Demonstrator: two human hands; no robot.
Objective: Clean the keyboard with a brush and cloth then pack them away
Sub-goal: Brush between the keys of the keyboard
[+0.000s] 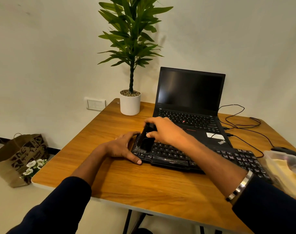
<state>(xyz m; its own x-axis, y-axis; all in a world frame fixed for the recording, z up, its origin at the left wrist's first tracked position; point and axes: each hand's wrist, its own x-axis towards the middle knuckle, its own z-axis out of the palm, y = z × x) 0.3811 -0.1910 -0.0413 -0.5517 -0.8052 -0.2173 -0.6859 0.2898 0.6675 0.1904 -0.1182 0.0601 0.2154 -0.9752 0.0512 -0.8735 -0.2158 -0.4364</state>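
right hand (pixel 162 130) grips a black plastic brush (pixel 146 141), sweeping the black zebronics keyboard (pixel 194 159); left hand (pixel 122 147), fingers relaxed, steadies its edge on the tabletop (pixel 144 186).

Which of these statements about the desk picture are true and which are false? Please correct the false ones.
1. The right hand holds a black brush on the keyboard. True.
2. The left hand lies flat on the laptop. False: it rests at the keyboard's left end, on the table.
3. The laptop screen is dark. True.
4. The plant pot stands on the floor. False: it stands on the table, left of the laptop.
5. A paper bag sits on the floor. True.
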